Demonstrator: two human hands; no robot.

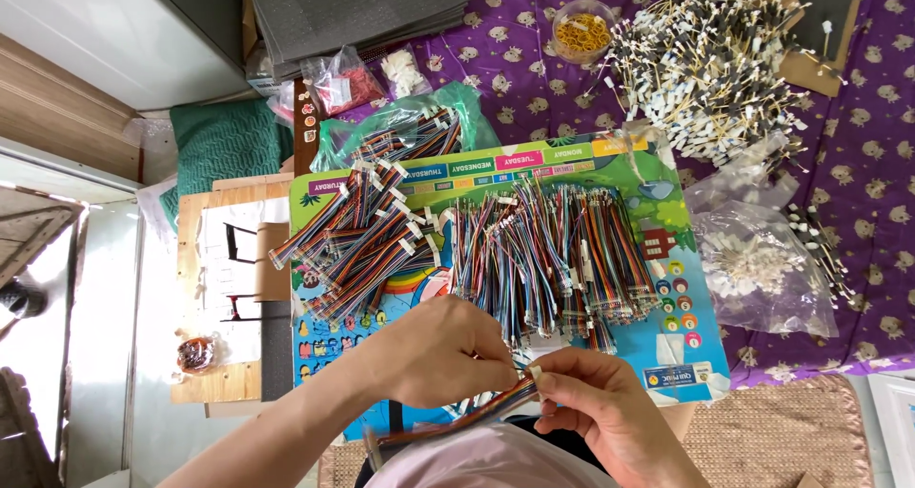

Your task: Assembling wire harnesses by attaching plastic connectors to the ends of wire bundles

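Observation:
My left hand (440, 350) and my right hand (599, 407) meet low in the middle of the head view. Together they hold one multicoloured ribbon cable (477, 416) that runs down and left from the fingers. My right thumb and finger pinch its white connector end (534, 372); my left fingers grip the wires just beside it. Behind the hands, a colourful children's board (681, 340) carries a wide row of similar cables (548, 254) and a looser heap of bundled cables (357, 235) to the left.
A large heap of black-and-white wire pieces (710, 64) lies at the back right on a purple patterned cloth (858, 183). Clear plastic bags (762, 259) of white parts, a small tub of yellow bands (583, 30), a green bag (400, 126), a wooden board (219, 288) at left.

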